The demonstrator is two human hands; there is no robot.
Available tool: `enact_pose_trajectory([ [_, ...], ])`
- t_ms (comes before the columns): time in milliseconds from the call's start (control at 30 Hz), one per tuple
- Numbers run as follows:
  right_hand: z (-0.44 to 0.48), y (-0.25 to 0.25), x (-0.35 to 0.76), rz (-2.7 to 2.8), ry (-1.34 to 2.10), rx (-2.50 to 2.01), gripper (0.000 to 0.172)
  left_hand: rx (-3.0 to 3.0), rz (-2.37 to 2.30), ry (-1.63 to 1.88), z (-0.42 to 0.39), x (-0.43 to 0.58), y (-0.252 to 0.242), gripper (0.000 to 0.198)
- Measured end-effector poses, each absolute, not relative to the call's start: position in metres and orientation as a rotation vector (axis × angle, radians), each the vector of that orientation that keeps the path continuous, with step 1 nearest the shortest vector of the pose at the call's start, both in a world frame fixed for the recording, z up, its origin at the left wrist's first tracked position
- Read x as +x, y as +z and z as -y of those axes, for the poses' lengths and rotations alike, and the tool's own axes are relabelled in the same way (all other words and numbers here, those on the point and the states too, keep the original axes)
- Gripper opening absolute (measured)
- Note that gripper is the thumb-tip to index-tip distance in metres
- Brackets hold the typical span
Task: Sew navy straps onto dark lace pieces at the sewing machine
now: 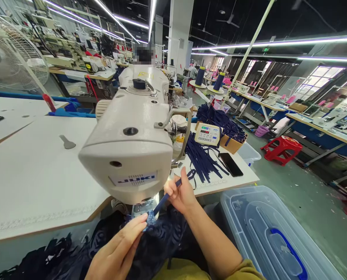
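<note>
A white sewing machine (129, 144) marked JUKI fills the middle of the head view. Just below its head, my left hand (119, 247) pinches the edge of dark navy patterned fabric (162, 237) beside a lighter blue piece (151, 218). My right hand (181, 194), to the right of the machine head, has its fingers closed around a navy strap (162, 203), thumb raised. The strap runs taut from that hand down toward the blue piece. More dark fabric hangs over my lap to the left. The machine head hides the needle.
Navy straps (201, 157) lie on the right of the white table (45, 175), near a control panel (207, 134) and a black phone (231, 164). A lidded plastic bin (249, 217) stands at my right. A grey metal piece (67, 142) lies at left.
</note>
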State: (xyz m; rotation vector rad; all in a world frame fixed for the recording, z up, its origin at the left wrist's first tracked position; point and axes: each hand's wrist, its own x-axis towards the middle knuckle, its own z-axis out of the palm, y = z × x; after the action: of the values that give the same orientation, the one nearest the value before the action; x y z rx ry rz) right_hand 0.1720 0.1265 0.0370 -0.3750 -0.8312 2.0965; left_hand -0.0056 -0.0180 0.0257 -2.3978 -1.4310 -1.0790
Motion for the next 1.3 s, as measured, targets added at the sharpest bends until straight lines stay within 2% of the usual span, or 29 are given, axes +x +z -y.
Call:
enact_pose_trajectory([
  [100, -0.123, 0.032, 0.168, 0.855, 2.095, -0.489, 0.061, -2.440, 1.284, -0.823, 0.017, -0.004, 0.028, 0.042],
  [167, -0.117, 0.029, 0.169, 0.970, 1.993, -0.624, 0.042, -2.419, 1.305, -0.718, 0.016, -0.001, 0.029, 0.045],
  [233, -0.108, 0.027, 0.172, 1.173, 1.867, -0.759, 0.028, -2.347, 1.400, -0.781, 0.016, 0.004, 0.028, 0.043],
  [333, -0.095, 0.026, 0.176, 1.421, 1.717, -0.906, 0.020, -2.329, 1.436, -0.920, 0.015, 0.007, 0.027, 0.041],
  [400, -0.089, 0.026, 0.175, 1.454, 1.624, -0.957, 0.015, -2.400, 1.356, -0.862, 0.015, 0.006, 0.030, 0.043],
  [633, -0.090, 0.026, 0.169, 1.488, 1.607, -0.894, 0.013, -2.418, 1.137, -0.706, 0.016, 0.000, 0.042, 0.038],
  [1000, -0.097, 0.031, 0.175, 1.583, 1.675, -0.881, 0.017, -2.391, 1.199, -0.748, 0.018, 0.002, 0.033, 0.041],
  [1167, -0.097, 0.034, 0.176, 1.629, 1.653, -0.885, 0.011, -2.399, 1.233, -0.758, 0.018, 0.005, 0.034, 0.041],
  [1300, -0.092, 0.033, 0.176, 1.615, 1.619, -0.895, 0.013, -2.399, 1.343, -0.780, 0.018, 0.009, 0.029, 0.039],
])
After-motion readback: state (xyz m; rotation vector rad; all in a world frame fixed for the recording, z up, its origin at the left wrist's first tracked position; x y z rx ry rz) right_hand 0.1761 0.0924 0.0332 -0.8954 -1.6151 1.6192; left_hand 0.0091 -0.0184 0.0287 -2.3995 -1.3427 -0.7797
